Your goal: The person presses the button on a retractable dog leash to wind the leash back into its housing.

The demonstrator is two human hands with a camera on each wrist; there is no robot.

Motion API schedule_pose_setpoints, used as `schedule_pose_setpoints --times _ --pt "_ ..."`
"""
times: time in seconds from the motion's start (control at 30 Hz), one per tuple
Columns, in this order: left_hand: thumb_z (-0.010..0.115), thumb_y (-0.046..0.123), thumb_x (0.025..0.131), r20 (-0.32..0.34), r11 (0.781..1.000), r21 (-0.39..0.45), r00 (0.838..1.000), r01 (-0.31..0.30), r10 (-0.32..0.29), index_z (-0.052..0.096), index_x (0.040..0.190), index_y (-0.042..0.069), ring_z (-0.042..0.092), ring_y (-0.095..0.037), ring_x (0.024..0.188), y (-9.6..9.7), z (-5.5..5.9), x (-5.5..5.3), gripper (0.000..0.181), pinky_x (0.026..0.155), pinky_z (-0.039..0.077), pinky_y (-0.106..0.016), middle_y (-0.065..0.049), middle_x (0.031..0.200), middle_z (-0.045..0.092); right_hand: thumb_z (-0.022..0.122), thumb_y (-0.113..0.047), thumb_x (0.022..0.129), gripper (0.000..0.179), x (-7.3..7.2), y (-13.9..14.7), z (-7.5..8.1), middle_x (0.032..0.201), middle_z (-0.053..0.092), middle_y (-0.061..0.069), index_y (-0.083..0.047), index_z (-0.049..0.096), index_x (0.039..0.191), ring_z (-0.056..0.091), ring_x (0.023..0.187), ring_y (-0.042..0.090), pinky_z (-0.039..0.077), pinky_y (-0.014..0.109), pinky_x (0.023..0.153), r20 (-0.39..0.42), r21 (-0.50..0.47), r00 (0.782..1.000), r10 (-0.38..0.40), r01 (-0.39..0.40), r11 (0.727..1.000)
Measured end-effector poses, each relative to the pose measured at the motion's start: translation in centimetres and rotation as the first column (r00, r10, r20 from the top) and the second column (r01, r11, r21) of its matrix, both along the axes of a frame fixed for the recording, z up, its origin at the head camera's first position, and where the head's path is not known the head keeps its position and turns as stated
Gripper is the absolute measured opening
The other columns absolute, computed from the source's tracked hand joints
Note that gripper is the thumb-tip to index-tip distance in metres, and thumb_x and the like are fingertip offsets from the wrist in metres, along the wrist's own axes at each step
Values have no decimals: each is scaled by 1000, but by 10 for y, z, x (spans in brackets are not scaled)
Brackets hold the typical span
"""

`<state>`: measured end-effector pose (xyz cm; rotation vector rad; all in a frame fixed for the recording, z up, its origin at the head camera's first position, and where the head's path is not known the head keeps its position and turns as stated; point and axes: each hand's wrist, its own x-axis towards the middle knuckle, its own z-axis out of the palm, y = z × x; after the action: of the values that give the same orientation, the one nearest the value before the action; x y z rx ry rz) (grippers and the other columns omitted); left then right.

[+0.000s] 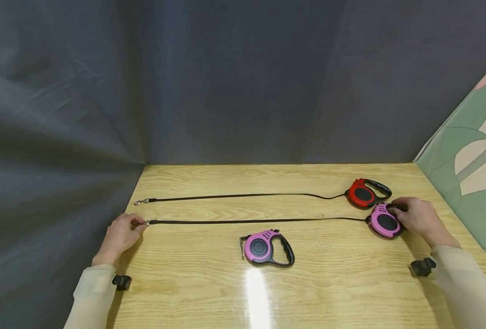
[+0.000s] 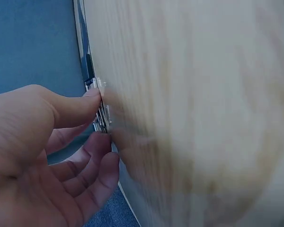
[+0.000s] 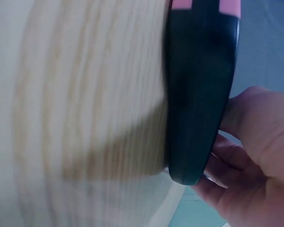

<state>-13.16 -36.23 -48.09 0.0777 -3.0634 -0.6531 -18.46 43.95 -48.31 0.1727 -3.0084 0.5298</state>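
Note:
On the left side of the table my left hand pinches a small metal clip between thumb and fingers. A black leash cord runs from it, nearly straight, to a pink retractable dog leash at the right. My right hand grips that leash by its black handle, which fills much of the right wrist view. Fingers partly hide the handle in the head view and part of the clip in the left wrist view.
Behind the held leash lies a red retractable leash, its cord drawn out leftward to a metal clip. A second pink leash lies nearer the front, its cord wound in. Dark cloth borders the wooden table behind and left.

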Motion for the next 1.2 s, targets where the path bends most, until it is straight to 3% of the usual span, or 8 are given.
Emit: schedule_pose_setpoints --times 0.23,0.4,0.53,0.6,0.87,1.03,1.2 --pt "69 24 104 71 1000 11 997 -15 14 72 101 4 61 -29 90 -5 2 0 21 78 46 -48 -16 100 65 71 -12 97 26 6 8 -1 102 75 34 11 74 107 65 99 62 50 66 80 25 -22 999 -23 23 999" --pt "66 26 106 143 1000 5 990 15 -15 71 101 5 57 -23 81 -8 3 3 22 70 42 -37 -10 95 68 70 -17 99 27 13 9 2 96 76 29 9 74 107 68 89 50 48 42 67 17 -60 996 -89 90 994" --pt "64 25 107 166 998 -30 985 55 -50 70 101 7 55 -21 78 -9 4 4 20 67 41 -34 -8 95 67 66 -17 102 28 17 6 6 96 73 31 10 70 109 66 84 42 42 36 66 16 -105 991 -131 132 986" --pt "63 26 108 179 997 -46 982 62 -53 69 101 7 55 -22 78 -9 4 4 20 67 41 -35 -10 97 65 65 -16 103 28 18 3 7 97 72 31 10 68 111 64 81 36 42 34 65 11 -130 990 -141 141 981" --pt "62 26 108 190 995 -77 980 68 -53 66 102 7 54 -23 81 -11 6 6 21 67 41 -36 -11 100 62 63 -13 105 27 23 1 16 102 70 31 11 65 118 45 74 -10 40 20 59 -23 -222 991 -132 124 967" --pt "60 29 110 200 995 -64 978 77 -63 64 102 8 53 -21 76 -12 6 5 23 66 39 -35 -7 91 60 61 -19 108 38 27 6 24 99 68 10 11 62 132 44 76 -16 41 18 61 8 -279 993 -121 119 953" --pt "61 32 110 170 998 -25 984 55 -51 65 105 9 51 -20 70 -12 6 6 24 62 37 -34 -3 82 59 61 -26 109 44 32 10 36 96 58 -27 10 62 136 47 80 -18 44 18 62 63 -306 992 -109 124 944"
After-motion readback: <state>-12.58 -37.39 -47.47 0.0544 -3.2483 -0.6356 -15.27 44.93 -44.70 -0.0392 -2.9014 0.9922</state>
